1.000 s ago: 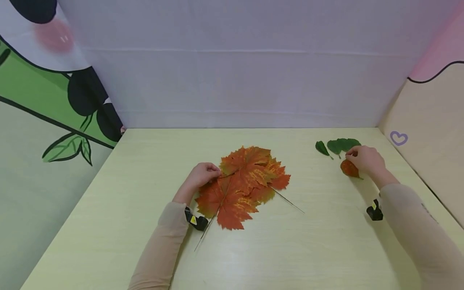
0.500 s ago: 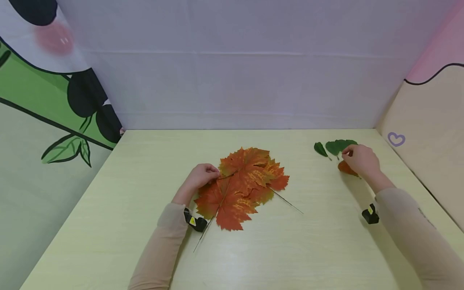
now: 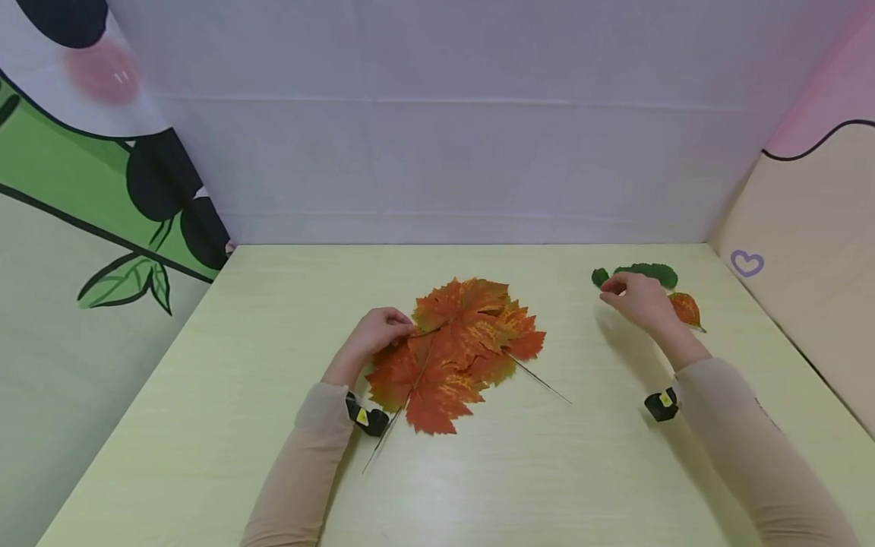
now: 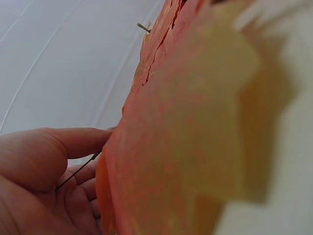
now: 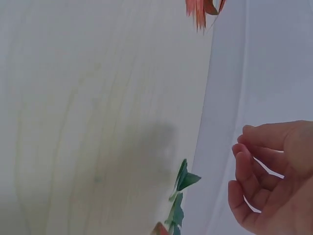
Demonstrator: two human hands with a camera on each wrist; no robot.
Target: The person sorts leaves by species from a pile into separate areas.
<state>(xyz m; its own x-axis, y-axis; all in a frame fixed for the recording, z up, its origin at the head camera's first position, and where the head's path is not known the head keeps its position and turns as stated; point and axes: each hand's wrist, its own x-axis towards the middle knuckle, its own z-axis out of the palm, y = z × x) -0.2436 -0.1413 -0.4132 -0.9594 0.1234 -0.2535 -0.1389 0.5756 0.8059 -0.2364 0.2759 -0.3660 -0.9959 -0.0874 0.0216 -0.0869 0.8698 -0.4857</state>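
A cluster of artificial maple leaves (image 3: 465, 327), orange and red with thin wire stems, lies mid-table. At its left edge my left hand (image 3: 377, 334) pinches a leaf stem; the left wrist view shows the dark stem (image 4: 76, 177) running across the palm under the thumb. My right hand (image 3: 641, 300) is over the right side of the table, its fingers loosely bent with nothing between them. Behind it, partly covered, are green leaves (image 3: 656, 271) and a smaller green leaf (image 3: 599, 276). An orange oval leaf (image 3: 686, 310) rests to its right.
The pale wooden table (image 3: 273, 304) ends at a plain light backdrop (image 3: 437, 167). A printed cartoon panel (image 3: 68, 228) stands on the left, and a beige and pink panel (image 3: 813, 228) on the right. Each wrist wears a small black camera.
My right hand has moved left from above the orange oval leaf to in front of the green leaves, uncovering the orange one. My left hand has stayed at the maple leaves.
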